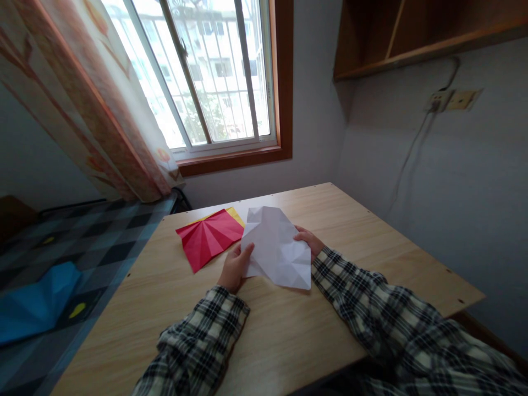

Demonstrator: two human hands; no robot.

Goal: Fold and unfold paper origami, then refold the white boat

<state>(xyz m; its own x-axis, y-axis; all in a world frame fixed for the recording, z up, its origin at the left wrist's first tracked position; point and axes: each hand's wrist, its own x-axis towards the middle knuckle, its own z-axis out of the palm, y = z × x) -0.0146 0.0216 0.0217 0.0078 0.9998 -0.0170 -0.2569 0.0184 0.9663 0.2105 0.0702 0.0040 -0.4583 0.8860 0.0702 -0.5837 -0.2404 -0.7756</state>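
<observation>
A creased sheet of white paper point(274, 247) is held up over the table between my two hands, its fold lines catching the light. My left hand point(235, 267) grips its left edge, thumb on the near face and fingers behind. On the opposite side, my right hand point(310, 240) pinches the right edge; part of its fingers is hidden behind the sheet. Just left of the white sheet lies a red paper point(210, 237) with fan-like creases. A yellow paper point(235, 214) peeks out from beneath its far edge.
The wooden table point(350, 236) spans the middle of the view. At left, a blue creased paper point(41, 302) rests on a checked bed cover point(136, 228). Beyond are a window point(214, 77) and a curtain point(94, 99). A wooden shelf point(429, 47) hangs at upper right above a wall socket point(462, 100).
</observation>
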